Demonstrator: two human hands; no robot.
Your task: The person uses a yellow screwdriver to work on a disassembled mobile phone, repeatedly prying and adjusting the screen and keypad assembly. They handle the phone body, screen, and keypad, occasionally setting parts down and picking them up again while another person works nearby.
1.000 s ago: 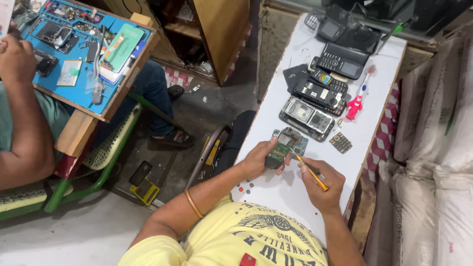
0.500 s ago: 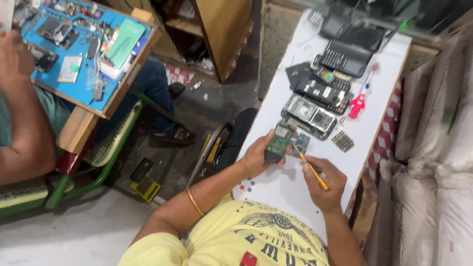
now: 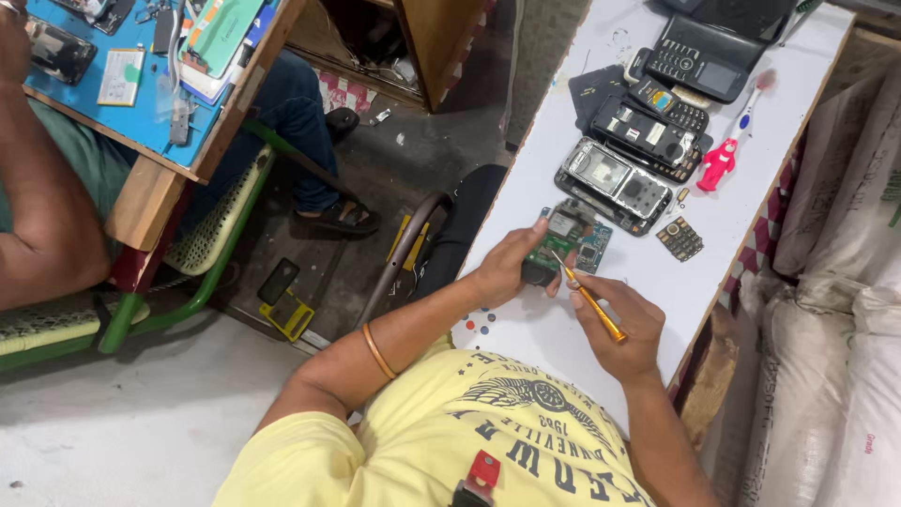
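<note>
Between the earlier picture and this one little has shifted: both hands stay low over the near part of the white desk [image 3: 526,329], and the screwdriver tip has crept closer to the board.

Nearest, the right hand [image 3: 619,324] is closed around an orange-handled screwdriver [image 3: 589,300], its tip angled up and away toward the green circuit board [image 3: 554,246]. Just to its left, the left hand [image 3: 507,268] is closed on that board, thumb on top, holding it slightly above the desk. Touching the board on its far side lies a second, bluish board [image 3: 593,252].

Judging by how things lie, the dismantling looks well along: beyond the hands an opened phone shell [image 3: 615,186] lies face up with its inner frame bare, and a loose keypad [image 3: 679,238] lies to the right of it. The board in hand is already out of any housing; whether screws remain on it is too small to tell.

Farther off lie another dark handset [image 3: 648,131], a red-handled toothbrush [image 3: 727,150] and a larger black phone [image 3: 690,61]. No tray or box shows on this desk; the parts lie loose on the bare top. Small coloured dots near the left wrist cannot be made out.
</note>
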